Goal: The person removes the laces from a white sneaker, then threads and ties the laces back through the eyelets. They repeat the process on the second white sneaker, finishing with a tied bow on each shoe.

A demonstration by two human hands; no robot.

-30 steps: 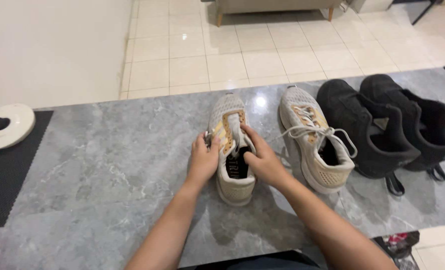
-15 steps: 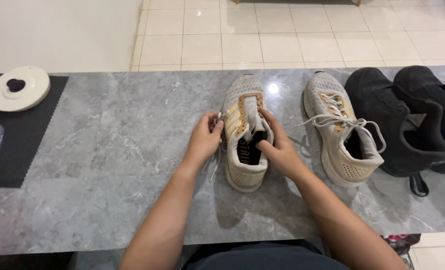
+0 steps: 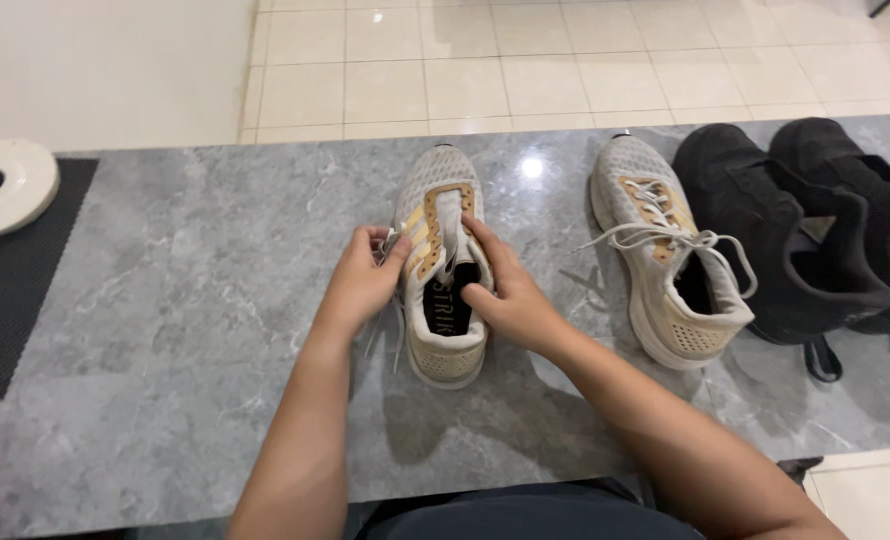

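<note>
1. A beige knit sneaker with gold stripes [image 3: 443, 275] stands upright near the middle of the grey marble tabletop [image 3: 185, 330], toe pointing away from the person and heel toward them.
2. The left hand [image 3: 357, 285] rests against the sneaker's left side, its fingers [image 3: 373, 240] pinched together on a white shoelace [image 3: 390, 320] whose loose end trails down onto the tabletop beside the sole.
3. The right hand [image 3: 510, 300] lies on the sneaker's right side; its fingers [image 3: 483, 240] reach over the tongue and press at the opening, curled closed on the upper.
4. Just to the right stands the matching beige sneaker [image 3: 670, 255], fully laced, with its bow loops lying loose across the top.
5. Beyond it, touching one another, sit two black sneakers [image 3: 795, 230] at the tabletop's right end, their black laces hanging near the front edge.
6. At the far left a black textured mat [image 3: 15, 290] covers the tabletop, bearing a round white lid with a dark centre [image 3: 5, 187].
7. Cream floor tiles [image 3: 525, 70] lie behind the tabletop.
</note>
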